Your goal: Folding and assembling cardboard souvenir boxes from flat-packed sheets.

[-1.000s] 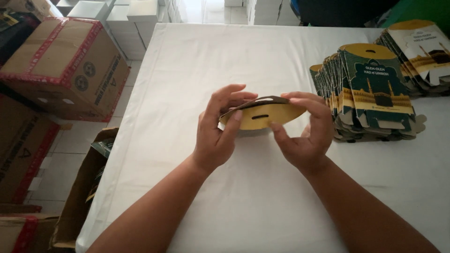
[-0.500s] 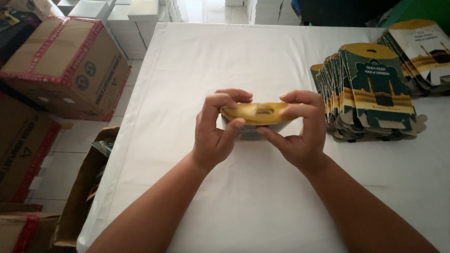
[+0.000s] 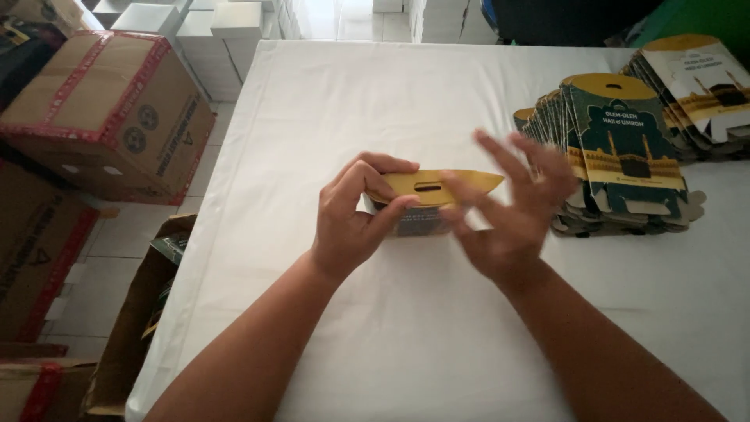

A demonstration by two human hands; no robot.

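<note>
While sitting just right of the right hand (image 3: 512, 215), stacked flat green-and-gold cartons (image 3: 617, 152) crowding that side of the white table (image 3: 406, 86); taped brown boxes (image 3: 101, 109) piling up left of the left hand (image 3: 351, 215). Nothing blocking the space between. Right hand now letting go, having gripped half a second ago. Fingers spreading wide and blurred, holding nothing. Left hand pinching the small gold-topped carton (image 3: 430, 191) between both hands.
</note>
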